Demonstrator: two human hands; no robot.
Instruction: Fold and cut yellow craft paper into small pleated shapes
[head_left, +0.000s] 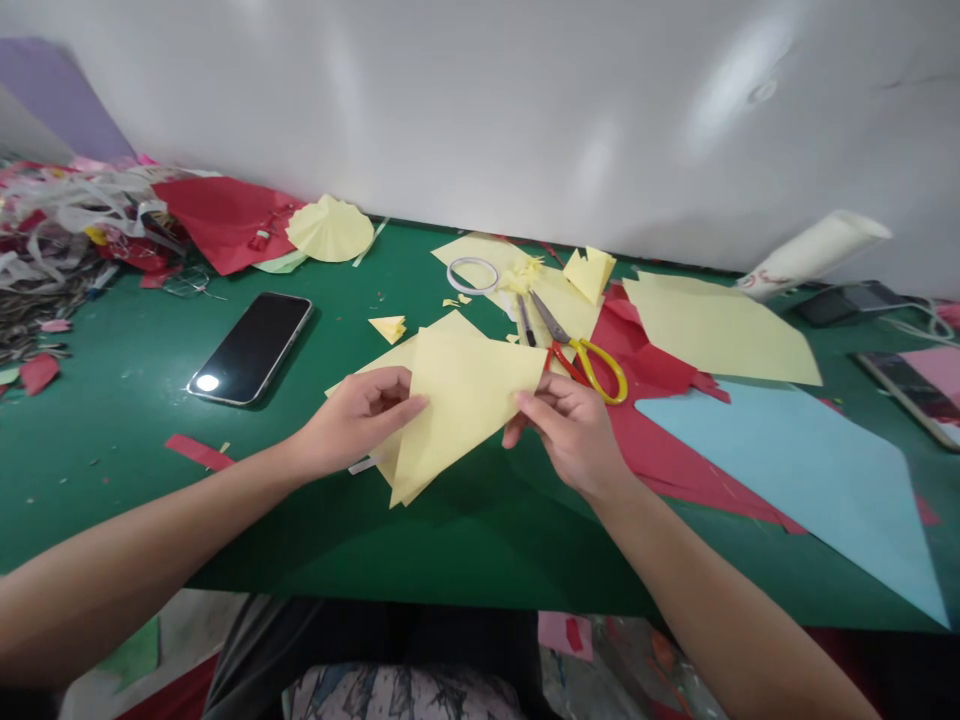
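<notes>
Both hands hold a folded pale yellow paper sheet (457, 395) just above the green table (135, 400). My left hand (360, 415) pinches its left edge, with the thumb on top. At the sheet's right corner my right hand (570, 425) grips it with fingers curled. More yellow sheets lie under the held one. Red-and-yellow-handled scissors (577, 355) lie shut on the table just beyond my right hand.
A black phone (251, 345) lies left of the hands. A tape ring (472, 275), a yellow pleated fan (330, 228), red paper (225, 220), a light blue sheet (810, 470) and a large yellow sheet (720, 325) spread around. Paper scraps pile at far left.
</notes>
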